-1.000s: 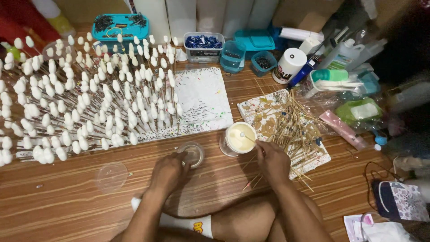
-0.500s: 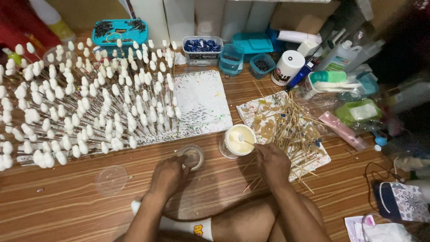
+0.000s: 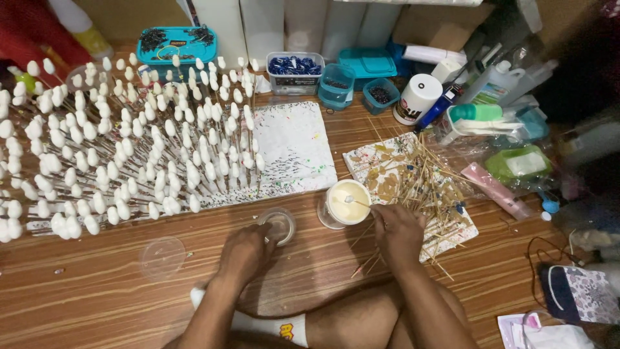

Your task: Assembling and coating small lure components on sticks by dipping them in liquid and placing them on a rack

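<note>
The right hand (image 3: 397,229) pinches a thin wooden stick (image 3: 359,203) whose tip rests in the cup of white liquid (image 3: 345,203), so the grip is pressed together on the stick. The left hand (image 3: 245,249) curls its fingers around the rim of a small clear cup (image 3: 279,223) just left of the white one; whether that grip is tight I cannot tell.

Just behind the right hand, a loose heap of bare sticks (image 3: 420,184) lies on a paint-spattered sheet (image 3: 374,161). To the left, a spattered white foam board (image 3: 294,152) carries a dense stand of white-tipped sticks (image 3: 129,148), upright and filling most of the board; only its right part is bare. A clear lid (image 3: 163,257) lies on the wooden floor (image 3: 97,297) near the left hand.

Judging by this, the dipping looks well along: many sticks are coated and planted, while a fair pile remains undipped, and the one in hand is in the liquid, not yet on the board.
</note>
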